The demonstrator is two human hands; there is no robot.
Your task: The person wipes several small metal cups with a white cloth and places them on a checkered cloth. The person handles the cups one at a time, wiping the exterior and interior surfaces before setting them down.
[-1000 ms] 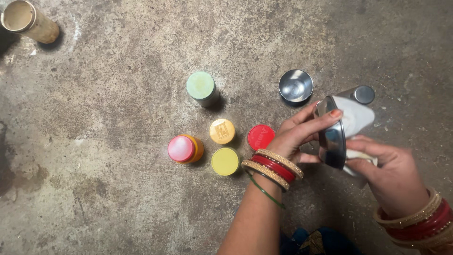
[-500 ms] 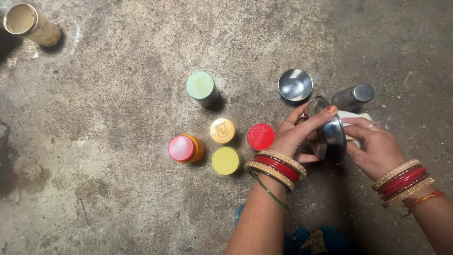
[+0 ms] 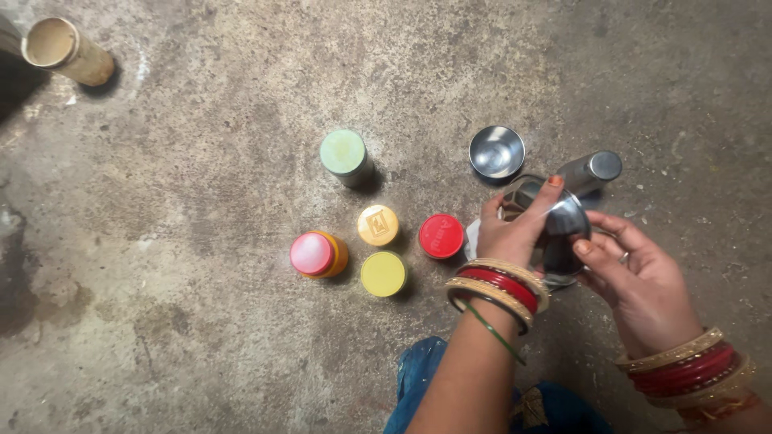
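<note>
Both hands, left (image 3: 515, 233) and right (image 3: 635, 277), grip a steel container (image 3: 563, 233) at centre right; a slip could knock the red-lidded jar (image 3: 441, 235) over.

Five small capped containers stand on concrete floor, seen from above.
Green-lid jar (image 3: 343, 153): round, pale green top, farthest back, apart from rest.
Gold-lid jar (image 3: 378, 224): round, yellow-gold top with square embossed mark, centre of cluster.
Red-lid jar (image 3: 441, 236): round, red top with raised lettering, just right of gold one, near left wrist.
Pink-lid jar (image 3: 314, 254): pink top, orange body, leftmost.
Yellow-lid jar (image 3: 383, 273): plain yellow top, nearest front.
No signs or screens.
</note>
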